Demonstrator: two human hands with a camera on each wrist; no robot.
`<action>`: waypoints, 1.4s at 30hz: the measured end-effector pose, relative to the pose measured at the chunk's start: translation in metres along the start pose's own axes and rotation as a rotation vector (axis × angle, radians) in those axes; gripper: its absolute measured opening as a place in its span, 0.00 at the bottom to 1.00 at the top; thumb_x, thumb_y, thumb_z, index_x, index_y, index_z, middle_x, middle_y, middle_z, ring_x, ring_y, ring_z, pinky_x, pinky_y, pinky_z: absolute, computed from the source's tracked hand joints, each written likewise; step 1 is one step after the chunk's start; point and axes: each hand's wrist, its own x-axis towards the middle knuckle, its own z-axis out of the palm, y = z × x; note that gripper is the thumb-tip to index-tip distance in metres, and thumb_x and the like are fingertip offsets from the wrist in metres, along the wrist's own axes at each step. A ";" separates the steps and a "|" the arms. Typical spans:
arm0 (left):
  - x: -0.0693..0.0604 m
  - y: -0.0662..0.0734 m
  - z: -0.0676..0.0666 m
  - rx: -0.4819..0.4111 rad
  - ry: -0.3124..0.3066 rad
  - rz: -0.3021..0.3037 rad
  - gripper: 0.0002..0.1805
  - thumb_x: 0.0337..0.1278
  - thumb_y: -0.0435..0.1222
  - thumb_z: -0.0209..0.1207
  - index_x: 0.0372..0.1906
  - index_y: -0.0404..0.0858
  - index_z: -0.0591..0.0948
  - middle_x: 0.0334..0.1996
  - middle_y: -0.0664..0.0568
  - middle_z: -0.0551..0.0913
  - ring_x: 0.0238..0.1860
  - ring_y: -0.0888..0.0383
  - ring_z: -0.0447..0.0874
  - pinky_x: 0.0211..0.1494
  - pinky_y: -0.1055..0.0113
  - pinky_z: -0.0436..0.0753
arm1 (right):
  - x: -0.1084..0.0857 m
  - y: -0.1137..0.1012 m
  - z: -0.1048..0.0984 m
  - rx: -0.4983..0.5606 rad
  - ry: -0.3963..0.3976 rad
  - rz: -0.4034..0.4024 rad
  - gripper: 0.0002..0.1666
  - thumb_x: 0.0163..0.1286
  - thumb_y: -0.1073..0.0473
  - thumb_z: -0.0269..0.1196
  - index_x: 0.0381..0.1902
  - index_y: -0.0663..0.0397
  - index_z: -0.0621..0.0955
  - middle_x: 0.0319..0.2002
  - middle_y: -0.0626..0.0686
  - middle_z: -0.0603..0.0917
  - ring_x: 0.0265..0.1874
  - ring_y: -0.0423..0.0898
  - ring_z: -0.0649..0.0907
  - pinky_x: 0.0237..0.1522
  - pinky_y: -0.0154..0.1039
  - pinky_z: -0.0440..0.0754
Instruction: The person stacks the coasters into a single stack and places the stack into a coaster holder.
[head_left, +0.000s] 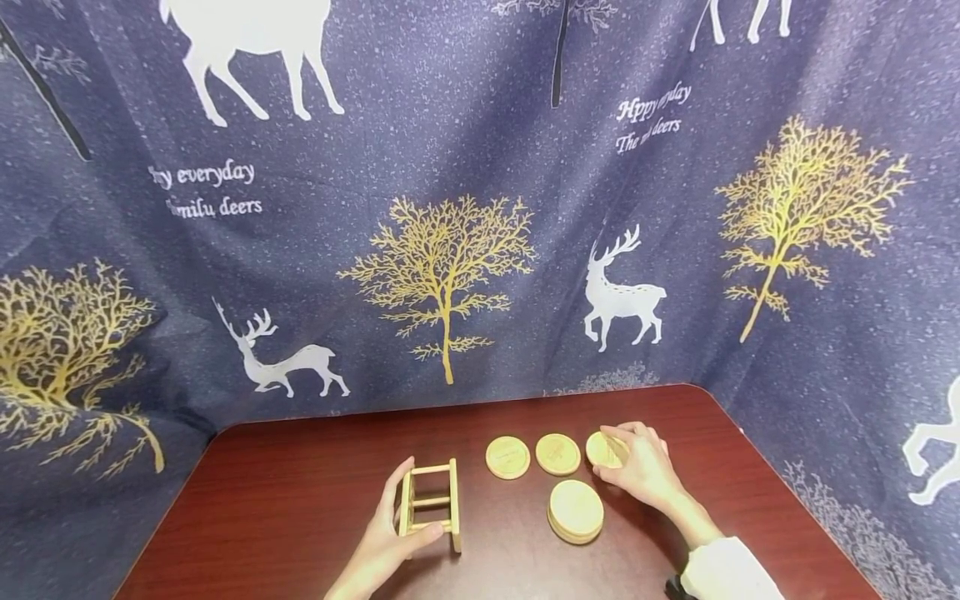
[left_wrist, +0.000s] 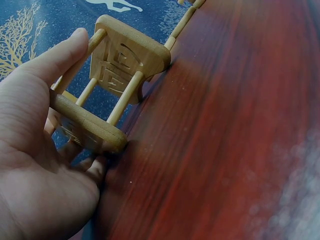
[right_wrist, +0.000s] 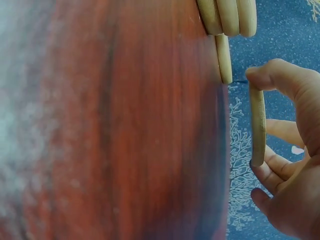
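My left hand [head_left: 375,546] grips a small wooden coaster rack [head_left: 454,517], its thumb and fingers round one side. The left wrist view shows the rack's carved end panel [left_wrist: 125,60] and the round bars joining it to the other panel. At the back right, my right hand [head_left: 645,468] pinches a round wooden coaster [head_left: 602,451] by its edge. From the right wrist, that coaster [right_wrist: 258,125] appears edge-on between thumb and fingers, apparently off the table. Left of it lie a middle coaster [head_left: 558,454] and a left coaster [head_left: 507,457], both flat.
A short stack of round coasters [head_left: 576,510] stands in front of the row, nearer me. All of it is on a dark red wooden table [head_left: 300,492]. A blue cloth [head_left: 480,317] printed with deer and trees hangs right behind the table's far edge.
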 end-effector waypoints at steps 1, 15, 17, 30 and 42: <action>0.000 0.000 0.000 0.000 -0.001 -0.002 0.61 0.58 0.27 0.79 0.90 0.50 0.55 0.81 0.30 0.63 0.60 0.41 0.86 0.51 0.61 0.90 | 0.000 -0.001 -0.001 0.002 -0.003 0.001 0.41 0.47 0.54 0.89 0.60 0.61 0.90 0.52 0.62 0.86 0.54 0.66 0.81 0.57 0.66 0.72; 0.001 0.000 -0.001 -0.012 -0.010 -0.029 0.60 0.59 0.28 0.78 0.89 0.51 0.54 0.79 0.29 0.65 0.58 0.41 0.88 0.52 0.61 0.90 | -0.005 -0.010 -0.006 0.015 0.006 -0.004 0.41 0.48 0.54 0.89 0.60 0.61 0.90 0.52 0.62 0.86 0.54 0.66 0.81 0.58 0.66 0.72; 0.001 0.000 0.000 -0.012 -0.010 -0.029 0.60 0.59 0.29 0.79 0.89 0.51 0.55 0.79 0.29 0.65 0.58 0.41 0.88 0.52 0.61 0.90 | -0.005 -0.011 -0.007 0.018 0.012 -0.009 0.41 0.48 0.54 0.89 0.60 0.61 0.90 0.52 0.62 0.86 0.54 0.66 0.81 0.59 0.66 0.72; 0.000 -0.001 0.000 -0.011 0.002 -0.035 0.61 0.59 0.28 0.79 0.89 0.51 0.55 0.80 0.29 0.64 0.58 0.40 0.88 0.50 0.61 0.91 | -0.008 -0.014 -0.007 0.038 0.027 -0.024 0.41 0.48 0.53 0.89 0.60 0.60 0.90 0.52 0.61 0.85 0.56 0.67 0.80 0.58 0.66 0.71; 0.001 -0.001 0.000 -0.035 -0.015 -0.034 0.61 0.60 0.28 0.78 0.89 0.51 0.54 0.79 0.28 0.65 0.58 0.40 0.88 0.52 0.61 0.91 | -0.010 -0.021 -0.009 0.052 0.035 -0.041 0.40 0.49 0.55 0.88 0.61 0.60 0.90 0.53 0.61 0.85 0.56 0.66 0.80 0.59 0.65 0.69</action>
